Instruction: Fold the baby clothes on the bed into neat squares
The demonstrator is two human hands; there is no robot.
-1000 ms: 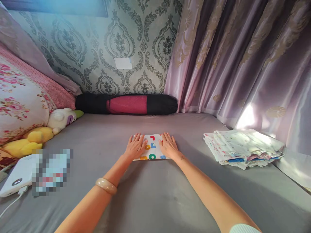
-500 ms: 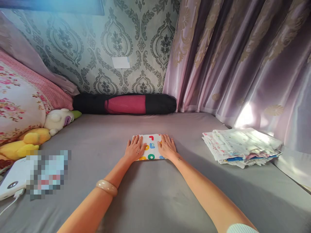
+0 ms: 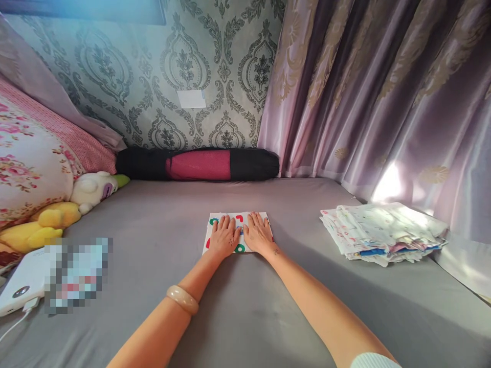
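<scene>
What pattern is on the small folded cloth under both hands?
White folded cloth printed with red, green, blue and yellow shapes; head view shows it.

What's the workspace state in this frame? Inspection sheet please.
Surface: grey bedsheet, smooth, lightly creased.
Job's things: small folded white cloth with coloured letter print, lying flat mid-bed.
Hands: left hand and right hand both flat, palms down on the folded cloth, side by side, fingers spread; beige bangle on the left wrist.
Clutter: stack of folded printed white cloths at right; yellow plush toy and white plush toy at left; white power bank.
Cables: white cable plugged into the power bank.
Surroundings: black and red rolled bag against the damask wallpaper; mauve curtains; floral pillow.
</scene>
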